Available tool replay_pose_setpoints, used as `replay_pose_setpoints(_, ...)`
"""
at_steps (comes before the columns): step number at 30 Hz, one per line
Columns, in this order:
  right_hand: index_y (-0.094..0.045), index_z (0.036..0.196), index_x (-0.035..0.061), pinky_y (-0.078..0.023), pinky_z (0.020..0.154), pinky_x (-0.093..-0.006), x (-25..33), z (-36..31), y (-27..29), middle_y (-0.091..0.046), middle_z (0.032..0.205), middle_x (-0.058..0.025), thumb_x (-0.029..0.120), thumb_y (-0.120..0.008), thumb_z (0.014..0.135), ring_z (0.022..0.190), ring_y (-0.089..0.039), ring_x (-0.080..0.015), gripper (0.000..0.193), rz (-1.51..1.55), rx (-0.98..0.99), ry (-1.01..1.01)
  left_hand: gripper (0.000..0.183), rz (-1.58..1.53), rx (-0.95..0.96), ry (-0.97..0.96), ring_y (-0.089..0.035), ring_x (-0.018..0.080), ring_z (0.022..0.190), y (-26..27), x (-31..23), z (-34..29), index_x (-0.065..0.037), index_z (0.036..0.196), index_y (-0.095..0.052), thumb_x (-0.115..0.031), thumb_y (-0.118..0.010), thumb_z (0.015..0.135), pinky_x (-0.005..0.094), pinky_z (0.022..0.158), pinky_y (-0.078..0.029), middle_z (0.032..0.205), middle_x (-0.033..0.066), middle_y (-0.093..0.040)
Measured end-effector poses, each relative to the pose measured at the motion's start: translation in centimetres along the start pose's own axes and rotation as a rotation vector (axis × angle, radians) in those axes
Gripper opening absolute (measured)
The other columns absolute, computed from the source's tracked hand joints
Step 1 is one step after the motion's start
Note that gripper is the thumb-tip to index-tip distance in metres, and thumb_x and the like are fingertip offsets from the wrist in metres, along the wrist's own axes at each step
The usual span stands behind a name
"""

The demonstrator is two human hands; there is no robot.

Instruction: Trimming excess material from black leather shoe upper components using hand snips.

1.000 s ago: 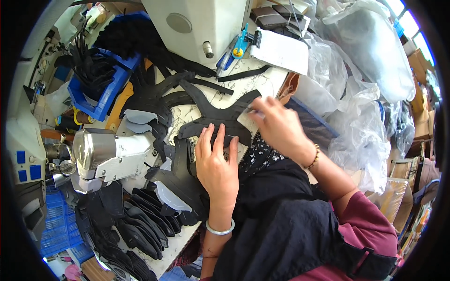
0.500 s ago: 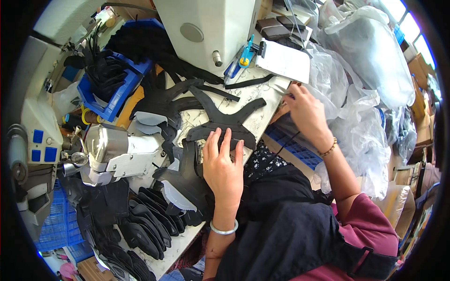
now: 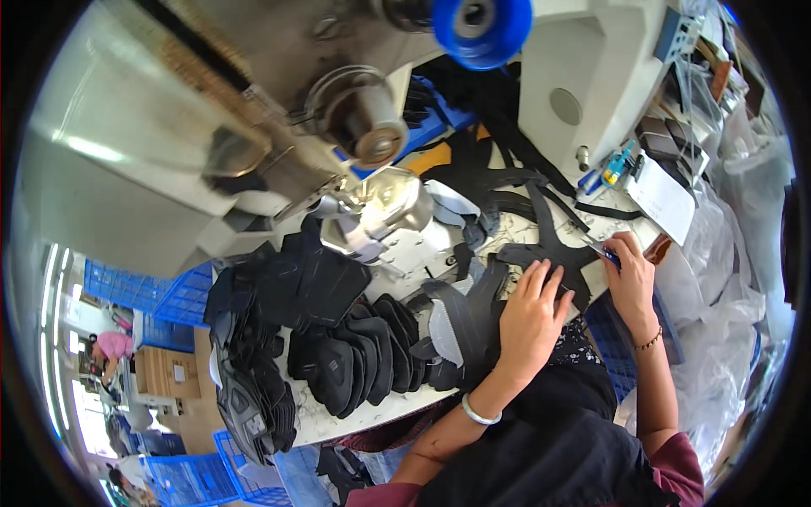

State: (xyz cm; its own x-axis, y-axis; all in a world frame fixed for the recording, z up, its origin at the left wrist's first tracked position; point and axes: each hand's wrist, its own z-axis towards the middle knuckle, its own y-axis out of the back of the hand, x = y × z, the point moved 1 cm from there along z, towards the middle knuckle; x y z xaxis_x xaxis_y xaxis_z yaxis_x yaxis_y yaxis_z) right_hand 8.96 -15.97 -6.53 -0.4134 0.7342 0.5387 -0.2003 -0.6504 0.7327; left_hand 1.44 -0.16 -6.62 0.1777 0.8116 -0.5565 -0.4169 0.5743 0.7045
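My left hand (image 3: pixel 532 319) lies flat, fingers spread, on the near part of a black, branching shoe-upper piece (image 3: pixel 553 241) on the worktable. My right hand (image 3: pixel 632 279) is closed around small thread snips (image 3: pixel 605 253) with a metal tip and dark blue handle. The tip points at the right side of the black piece; whether it touches is too small to tell. Beside my left hand lie more black pieces with a grey serrated-edge part (image 3: pixel 446 325). A stack of curved black pieces (image 3: pixel 342 359) sits farther left.
A sewing machine head (image 3: pixel 372 127) looms at the upper left, its metal arm (image 3: pixel 393 203) close to the pieces. A white machine body (image 3: pixel 562 84) stands at the back. Pens (image 3: pixel 615 166) and a white notepad (image 3: pixel 663 196) lie at the right; plastic bags (image 3: pixel 718 279) fill the right side.
My head view has swung left, so the machine head now shows. My right hand has come from the table's right edge to the black piece, with the snips now visible in it.
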Motion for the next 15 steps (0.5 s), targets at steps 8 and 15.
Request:
replay_pose_setpoints(8,-0.057,0.101,0.0010,-0.048,0.069,-0.0322,-15.0,-2.6,3.0,-0.061,0.089,-0.0102,0.019,-0.056,0.092,0.072,-0.058,-0.0191,0.020,-0.009,-0.287,-0.334,0.036,-0.056,0.001,0.003,-0.047,0.0270,0.119,-1.3,0.2,-1.3,0.001,0.111,-0.059,-0.022,-0.060,0.084,0.0345,0.099,-0.039,0.120,0.0140,-0.053)
replay_pose_setpoints(15,-0.060,0.098,-0.0017,-0.045,0.068,-0.0324,-4.1,-0.6,1.7,-0.059,0.083,-0.0089,0.019,-0.070,0.079,0.075,-0.054,-0.0179,0.030,0.082,-0.016,-0.276,0.027,-0.050,-0.054,-0.019,-0.054,0.0284,0.108,0.3,0.0,-0.5,-0.001,0.101,-0.062,-0.020,-0.061,0.082,0.0365,0.087,-0.047,0.108,0.0124,-0.058)
